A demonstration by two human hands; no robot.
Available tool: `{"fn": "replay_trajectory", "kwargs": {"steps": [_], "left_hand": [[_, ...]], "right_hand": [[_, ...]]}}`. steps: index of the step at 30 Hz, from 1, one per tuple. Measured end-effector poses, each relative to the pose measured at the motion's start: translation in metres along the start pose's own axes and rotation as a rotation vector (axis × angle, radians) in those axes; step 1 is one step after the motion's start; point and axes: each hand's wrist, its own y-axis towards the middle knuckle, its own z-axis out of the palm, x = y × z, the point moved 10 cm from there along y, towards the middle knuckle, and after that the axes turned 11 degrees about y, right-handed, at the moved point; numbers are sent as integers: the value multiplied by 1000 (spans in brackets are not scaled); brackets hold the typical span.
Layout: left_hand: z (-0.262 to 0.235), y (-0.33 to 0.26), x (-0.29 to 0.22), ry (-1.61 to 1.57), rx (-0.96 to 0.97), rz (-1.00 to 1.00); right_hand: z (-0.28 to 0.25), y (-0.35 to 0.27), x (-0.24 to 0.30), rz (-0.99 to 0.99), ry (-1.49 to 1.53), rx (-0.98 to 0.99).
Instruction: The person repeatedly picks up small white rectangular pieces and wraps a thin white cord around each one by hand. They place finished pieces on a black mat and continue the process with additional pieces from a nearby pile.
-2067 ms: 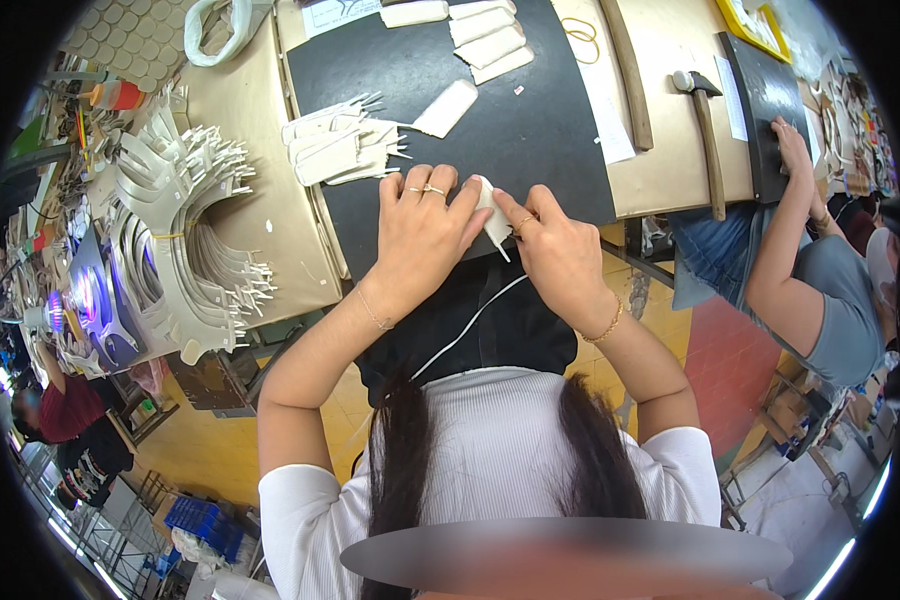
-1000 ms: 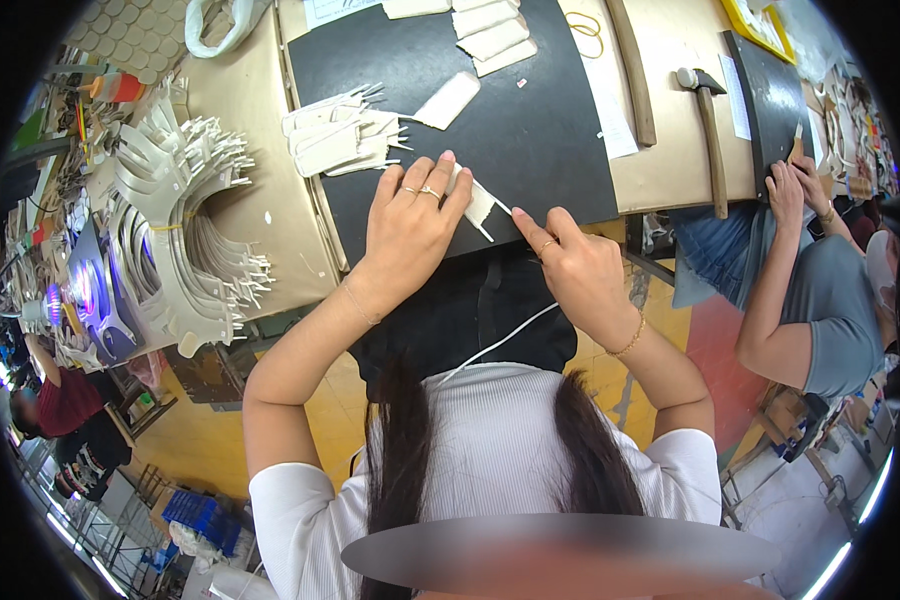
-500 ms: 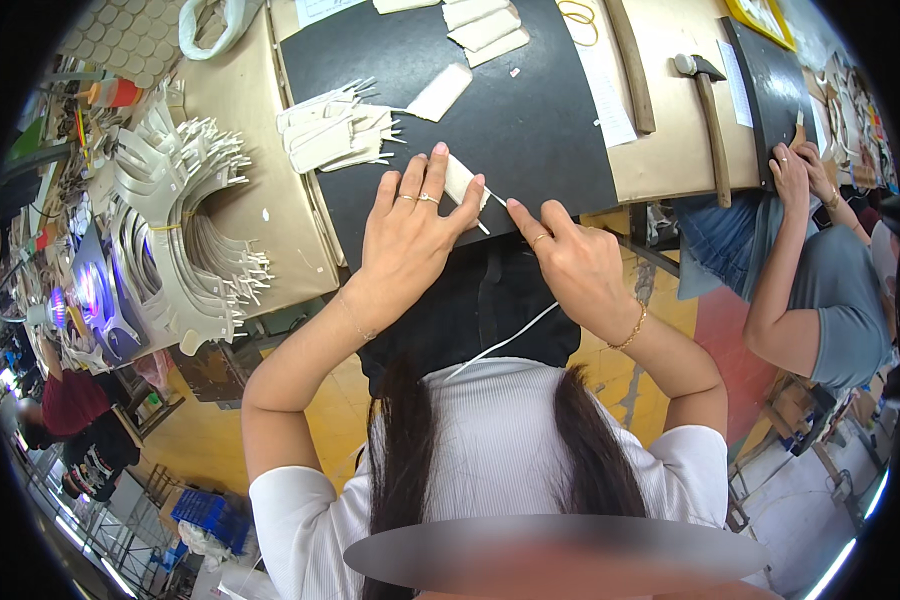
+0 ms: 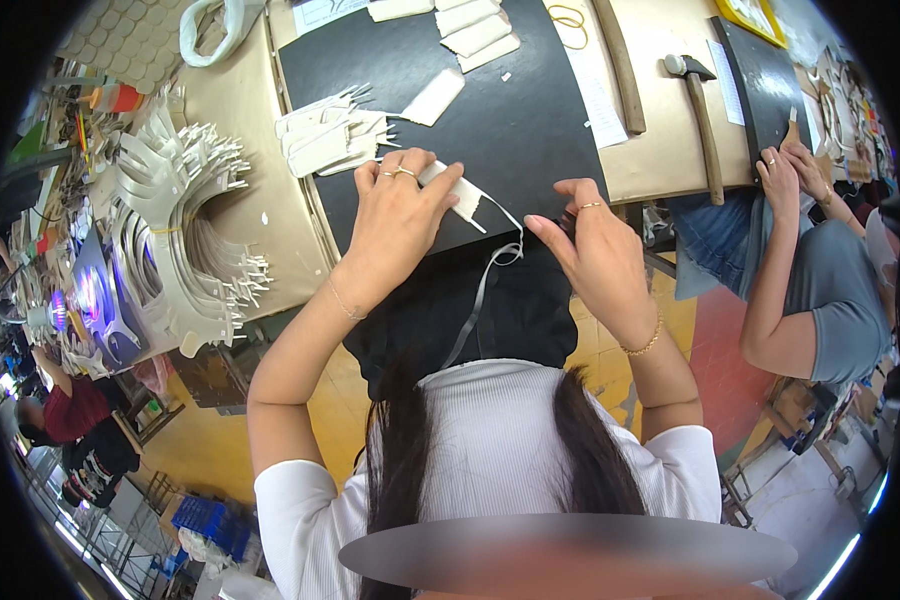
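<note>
My left hand (image 4: 402,215) bends over a small cream rectangular piece (image 4: 467,200), pinning it on the black board (image 4: 530,120) near its front edge. A thin white strip (image 4: 505,212) runs from that piece, curls into a loose loop past the board's edge and hangs over my lap. To its right is my right hand (image 4: 605,250), thumb and forefinger spread, the thumb tip close beside the strip. Farther left on the board lies a pile of cream pieces with thin strip ends (image 4: 335,135). A single cream piece (image 4: 434,97) lies beyond my left hand.
More cream pieces (image 4: 478,35) lie at the board's far edge. Bundled curved cream parts (image 4: 185,220) cover the left table. A hammer (image 4: 705,125) and a wooden handle (image 4: 622,70) lie to the right. Beyond them, a co-worker's hands (image 4: 785,175) work at another black board.
My right hand has moved right and its fingers have spread, letting go of the strip. The strip now curls slack. My left hand has shifted slightly, its fingers more bent.
</note>
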Motion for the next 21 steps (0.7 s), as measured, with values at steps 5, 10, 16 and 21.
{"fn": "replay_trajectory", "kwargs": {"steps": [5,10,16,21], "left_hand": [[4,1,16,-320,86,-141],[-7,-5,18,-637,86,-233],[-30,-11,10,-635,78,-188],[-33,-13,6,-665,50,-167]], "right_hand": [[14,9,13,-9,209,53],[28,11,18,106,286,176],[35,20,28,106,377,177],[38,23,26,116,390,152]]}}
